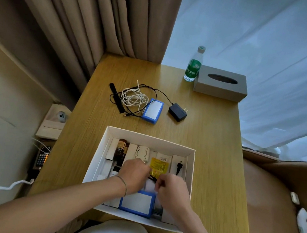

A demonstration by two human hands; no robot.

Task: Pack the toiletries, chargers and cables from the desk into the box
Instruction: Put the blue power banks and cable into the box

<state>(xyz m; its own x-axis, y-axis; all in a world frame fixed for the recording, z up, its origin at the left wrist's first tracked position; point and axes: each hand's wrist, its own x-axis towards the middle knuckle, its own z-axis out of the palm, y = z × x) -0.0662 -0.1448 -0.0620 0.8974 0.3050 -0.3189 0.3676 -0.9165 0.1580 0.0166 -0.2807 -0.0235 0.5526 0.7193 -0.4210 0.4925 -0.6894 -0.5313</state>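
Observation:
The white open box (151,137) stands on the wooden desk (212,155) in front of me. It holds white tubes, a brown bottle (120,149), a yellow sachet (159,166), a black plug (179,167) and a blue-framed white pack (136,203). Both hands are inside the box. My left hand (134,175) and my right hand (172,189) curl their fingers around a dark bit of black cable (152,177) between them, which is mostly hidden. Behind the box lie a coiled white cable (134,98), a black charger (177,112) with its cord, and a second blue-framed pack (152,110).
A black strap (116,98) lies left of the cables. A water bottle (193,64) and a grey tissue box (221,83) stand at the far right corner. A brown chair (275,204) is on the right, curtains hang behind, and a remote (42,157) sits low at the left.

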